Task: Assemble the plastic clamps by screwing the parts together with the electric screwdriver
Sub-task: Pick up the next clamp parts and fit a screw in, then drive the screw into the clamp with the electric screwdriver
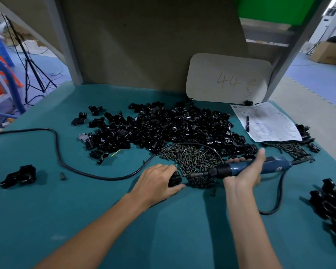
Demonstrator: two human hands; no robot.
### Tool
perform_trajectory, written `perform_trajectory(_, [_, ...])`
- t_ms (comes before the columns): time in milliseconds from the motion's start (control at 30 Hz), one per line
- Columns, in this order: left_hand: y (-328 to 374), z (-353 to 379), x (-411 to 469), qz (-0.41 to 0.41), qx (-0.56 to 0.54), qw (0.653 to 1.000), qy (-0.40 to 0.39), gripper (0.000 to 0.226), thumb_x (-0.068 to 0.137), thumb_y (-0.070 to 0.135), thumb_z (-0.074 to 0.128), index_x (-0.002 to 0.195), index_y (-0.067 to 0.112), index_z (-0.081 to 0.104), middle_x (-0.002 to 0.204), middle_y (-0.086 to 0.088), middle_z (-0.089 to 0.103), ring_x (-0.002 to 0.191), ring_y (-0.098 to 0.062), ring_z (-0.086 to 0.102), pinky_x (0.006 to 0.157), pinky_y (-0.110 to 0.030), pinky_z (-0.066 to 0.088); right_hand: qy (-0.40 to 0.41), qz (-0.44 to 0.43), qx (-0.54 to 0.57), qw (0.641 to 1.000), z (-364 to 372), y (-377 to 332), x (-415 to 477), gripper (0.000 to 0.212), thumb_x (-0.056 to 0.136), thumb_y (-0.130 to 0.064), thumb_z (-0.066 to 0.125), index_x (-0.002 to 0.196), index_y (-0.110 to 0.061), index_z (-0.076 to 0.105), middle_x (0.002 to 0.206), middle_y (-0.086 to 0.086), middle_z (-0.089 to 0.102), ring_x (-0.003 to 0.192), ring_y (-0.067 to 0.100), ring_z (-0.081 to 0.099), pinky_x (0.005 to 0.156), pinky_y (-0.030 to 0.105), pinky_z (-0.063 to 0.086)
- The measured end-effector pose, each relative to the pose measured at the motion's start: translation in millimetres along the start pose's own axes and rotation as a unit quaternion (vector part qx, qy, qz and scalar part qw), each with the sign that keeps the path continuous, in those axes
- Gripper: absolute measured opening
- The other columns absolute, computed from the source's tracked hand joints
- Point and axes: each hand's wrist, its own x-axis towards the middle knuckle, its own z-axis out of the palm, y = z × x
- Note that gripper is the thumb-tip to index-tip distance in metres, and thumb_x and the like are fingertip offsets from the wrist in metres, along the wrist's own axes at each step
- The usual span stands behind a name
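My left hand (157, 180) grips a black plastic clamp (174, 180) down on the green table (85, 210). My right hand (245, 172) holds the blue electric screwdriver (273, 166) lying sideways, its bit pointing left into the clamp. Just behind the bit lies a heap of dark screws (194, 159). A big pile of black clamp parts (173, 127) spreads across the middle of the table. One assembled clamp (19, 176) sits alone at the left, with a loose screw (62, 175) beside it.
The screwdriver's black cable (58, 150) loops over the table's left half and another loop hangs by my right wrist. A paper form with a pen (266, 122) lies at the back right. More black clamps (330, 208) are heaped at the right edge. A "44" card (229, 78) leans on the backboard.
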Motion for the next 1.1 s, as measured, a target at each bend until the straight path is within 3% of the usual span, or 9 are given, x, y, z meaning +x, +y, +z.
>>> perform_trajectory(233, [1.8, -1.0, 0.7, 0.001, 0.009, 1.000, -0.003, 0.040, 0.092, 0.058, 0.057, 0.092, 0.019, 0.050, 0.081, 0.004, 0.060, 0.074, -0.017, 0.052, 0.068, -0.030, 0.043, 0.004, 0.006, -0.008, 1.000, -0.2, 14.9, -3.1, 0.046, 0.079, -0.040, 0.085, 0.096, -0.014, 0.051, 0.058, -0.003, 0.056, 0.049, 0.014, 0.054, 0.053, 0.028, 0.050])
perform_trajectory(400, [0.1, -0.5, 1.1, -0.011, -0.002, 0.999, -0.035, 0.041, 0.089, 0.060, 0.057, 0.084, 0.023, 0.042, 0.069, 0.008, 0.054, 0.061, -0.015, 0.050, 0.055, -0.030, 0.040, -0.015, 0.018, -0.007, 1.000, 1.1, 17.7, -4.1, 0.047, 0.080, -0.041, 0.084, 0.101, -0.015, 0.052, 0.061, -0.003, 0.056, 0.051, 0.013, 0.054, 0.053, 0.027, 0.050])
perform_trajectory(633, [-4.8, 1.2, 4.3, -0.004, -0.013, 0.999, -0.046, 0.044, 0.080, 0.066, 0.055, 0.074, 0.026, 0.037, 0.053, 0.016, 0.036, 0.044, -0.002, 0.034, 0.044, -0.018, 0.020, -0.061, 0.060, -0.002, 0.996, 1.2, 20.7, -2.5, 0.042, 0.083, -0.047, 0.078, 0.084, -0.017, 0.049, 0.064, -0.005, 0.054, 0.050, 0.011, 0.052, 0.052, 0.022, 0.048])
perform_trajectory(800, [-3.7, 0.8, 4.3, 0.001, -0.003, 0.999, -0.033, 0.042, 0.078, 0.064, 0.054, 0.073, 0.027, 0.036, 0.051, 0.017, 0.030, 0.041, 0.003, 0.028, 0.044, -0.017, 0.015, -0.074, 0.025, -0.025, 0.997, 5.6, 20.2, -7.1, 0.042, 0.083, -0.044, 0.080, 0.093, -0.016, 0.049, 0.065, -0.003, 0.054, 0.051, 0.012, 0.053, 0.052, 0.026, 0.050])
perform_trajectory(867, [-3.1, -0.2, 3.7, -0.003, -0.002, 0.999, -0.034, 0.041, 0.078, 0.064, 0.053, 0.073, 0.026, 0.038, 0.051, 0.018, 0.030, 0.041, 0.004, 0.027, 0.044, -0.017, 0.015, -0.069, -0.003, -0.048, 0.996, 7.9, 21.0, -7.8, 0.044, 0.084, -0.045, 0.081, 0.098, -0.015, 0.051, 0.067, -0.001, 0.057, 0.054, 0.015, 0.058, 0.061, 0.032, 0.057])
perform_trajectory(1000, [-2.6, -1.0, 2.5, -0.005, -0.008, 1.000, -0.019, 0.039, 0.080, 0.061, 0.052, 0.075, 0.025, 0.039, 0.051, 0.017, 0.031, 0.042, 0.001, 0.029, 0.044, -0.020, 0.017, -0.081, -0.001, -0.063, 0.995, 9.9, 23.3, -11.8, 0.056, 0.085, -0.046, 0.080, 0.125, -0.019, 0.052, 0.102, 0.009, 0.073, 0.095, 0.023, 0.076, 0.086, 0.041, 0.062])
perform_trajectory(1033, [-2.5, -1.1, 2.2, -0.005, -0.006, 1.000, -0.015, 0.038, 0.081, 0.059, 0.054, 0.075, 0.024, 0.039, 0.052, 0.016, 0.032, 0.042, -0.003, 0.032, 0.044, -0.022, 0.019, -0.081, 0.004, -0.055, 0.995, 9.1, 24.1, -11.6, 0.058, 0.085, -0.045, 0.081, 0.127, -0.019, 0.051, 0.105, 0.011, 0.073, 0.095, 0.024, 0.076, 0.083, 0.040, 0.062])
perform_trajectory(1100, [-2.7, -0.7, 1.1, -0.002, -0.001, 1.000, 0.002, 0.038, 0.082, 0.054, 0.061, 0.076, 0.023, 0.039, 0.054, 0.015, 0.036, 0.045, -0.011, 0.038, 0.046, -0.025, 0.025, -0.062, 0.002, -0.048, 0.997, 8.5, 25.8, -12.8, 0.053, 0.083, -0.044, 0.083, 0.119, -0.017, 0.054, 0.086, 0.005, 0.073, 0.074, 0.017, 0.074, 0.068, 0.032, 0.061])
